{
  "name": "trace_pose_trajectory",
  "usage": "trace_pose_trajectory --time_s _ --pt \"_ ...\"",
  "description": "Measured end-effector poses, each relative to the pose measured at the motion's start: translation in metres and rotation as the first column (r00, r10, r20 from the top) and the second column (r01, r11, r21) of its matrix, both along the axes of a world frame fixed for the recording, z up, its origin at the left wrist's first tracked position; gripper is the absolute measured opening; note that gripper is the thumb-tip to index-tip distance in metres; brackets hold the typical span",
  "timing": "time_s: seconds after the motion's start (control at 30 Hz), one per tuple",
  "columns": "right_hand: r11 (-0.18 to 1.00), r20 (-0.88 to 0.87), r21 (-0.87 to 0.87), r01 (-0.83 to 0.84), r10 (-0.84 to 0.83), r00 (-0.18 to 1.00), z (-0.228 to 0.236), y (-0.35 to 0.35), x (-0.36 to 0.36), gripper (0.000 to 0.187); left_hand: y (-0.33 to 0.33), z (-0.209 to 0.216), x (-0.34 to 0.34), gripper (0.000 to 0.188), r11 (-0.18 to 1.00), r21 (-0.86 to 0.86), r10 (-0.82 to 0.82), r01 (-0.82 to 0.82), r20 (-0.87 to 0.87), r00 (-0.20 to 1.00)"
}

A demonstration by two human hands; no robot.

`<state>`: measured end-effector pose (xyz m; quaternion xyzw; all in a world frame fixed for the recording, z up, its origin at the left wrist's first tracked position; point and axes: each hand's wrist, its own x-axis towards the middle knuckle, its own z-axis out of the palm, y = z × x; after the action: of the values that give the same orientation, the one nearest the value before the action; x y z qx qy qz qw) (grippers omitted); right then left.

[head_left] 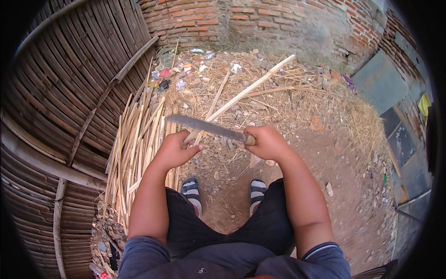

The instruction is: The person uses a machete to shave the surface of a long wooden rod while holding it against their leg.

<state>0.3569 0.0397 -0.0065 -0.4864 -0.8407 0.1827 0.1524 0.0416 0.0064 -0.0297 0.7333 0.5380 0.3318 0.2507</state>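
My right hand [268, 143] is closed round the wooden handle of a machete [209, 127]. Its long, dark blade points left, crossing over a pale split bamboo strip [251, 88]. The near end of that strip is in my left hand [175, 149], whose fingers are wrapped round it with the thumb reaching right. From there the strip slants up and away to the right, above the littered ground. Blade and strip overlap just right of my left hand; whether they touch I cannot tell.
Many bamboo strips [134, 153] lie in a pile at my left, beside a slatted bamboo wall [69, 79]. A brick wall [260, 23] closes off the far side. Dry straw and rubbish [181, 83] cover the ground before it. Grey panels [382, 81] lean at the right.
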Motion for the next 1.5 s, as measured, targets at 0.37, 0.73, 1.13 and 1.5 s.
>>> trace_pose_trajectory --time_s 0.37,0.73,1.13,1.5 --pt "0.99 -0.23 -0.079 0.119 -0.134 0.964 -0.015 0.027 0.039 0.024 0.0 0.012 0.005 0.045 0.99 -0.117 0.055 -0.083 -0.221 0.974" --pt "1.0 0.043 0.029 -0.005 0.003 0.999 -0.002 0.0 -0.005 0.024 -0.009 0.005 0.022 0.041 0.999 -0.022 -0.043 0.041 -0.095 0.995" --pt "0.998 0.109 0.034 0.05 -0.053 0.993 -0.011 0.004 -0.022 0.026 -0.003 -0.006 0.03 0.048 0.999 -0.013 0.041 -0.047 -0.284 0.958" --pt "0.976 -0.155 -0.086 0.201 -0.212 0.965 -0.026 0.034 0.011 0.026 -0.005 0.006 0.022 0.05 0.993 -0.028 0.097 -0.116 -0.378 0.921"
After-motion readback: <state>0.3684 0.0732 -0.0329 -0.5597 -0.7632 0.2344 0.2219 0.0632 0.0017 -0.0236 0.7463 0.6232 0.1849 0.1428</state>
